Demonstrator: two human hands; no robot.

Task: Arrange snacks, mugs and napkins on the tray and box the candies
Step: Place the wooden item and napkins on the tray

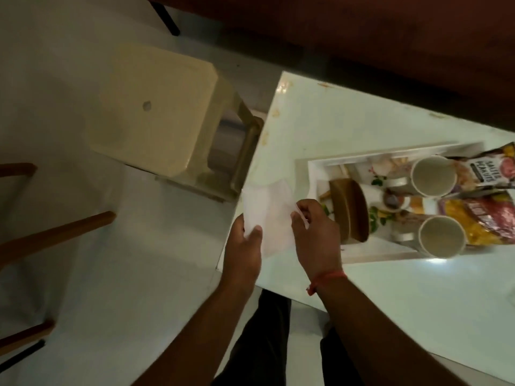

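Holding a white napkin [267,215] with both hands at the near-left corner of the white table [348,121], just left of the tray [316,174]. My left hand [243,246] grips its lower left edge, thumb on top and fingers underneath. My right hand [315,232] pinches the right edge between curled fingertips. The sheet hangs between the two grips, partly over the table edge.

Handling read: thin paper, next to no weight, completely limp. It won't hold shape on its own, so it needs two grip points or a fold. It probably tears if I pull the edges apart hard, and creases wherever I pinch. Best to hold at edges or corners with light pressure, then fold flat before it goes down. Not slippery; dry paper stays in the fingers fine.

On the tray: two cream mugs [433,176] [443,236] standing upright, snack packets [485,174] [479,221] lying beside and behind them on the right, and a brown wooden holder [349,213] at the left end nearest my right hand. That holder looks like the likely slot for the napkin, though I can't tell what's already in it.

I see no candies or box here. A beige plastic stool [156,121] stands on the floor left of the table.
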